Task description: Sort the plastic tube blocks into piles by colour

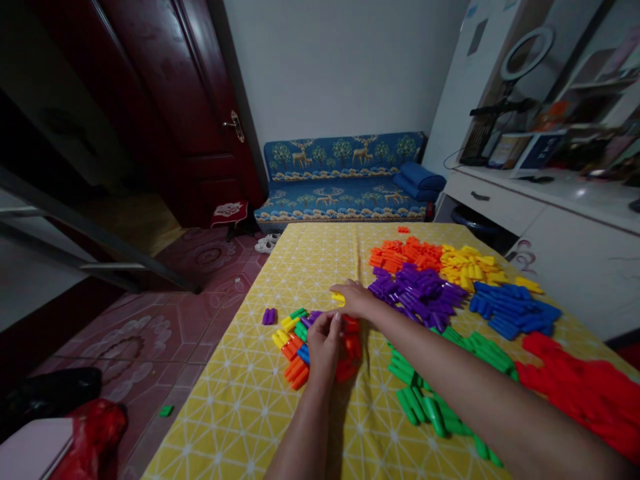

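My right hand reaches across the middle of the table, its fingers closed on a yellow plastic building block. Just nearer to me, my left hand is at a small mixed pile, thumb and fingers pinched together; what lies between them, if anything, is hidden. Around it are orange blocks, yellow blocks, a green block and red blocks, partly covered by my hands. A purple block lies apart to the left.
Sorted heaps fill the table's right side: orange, yellow, purple, blue, green and red. A yellow patterned cloth covers the table. One green block is on the floor. A blue sofa stands behind.
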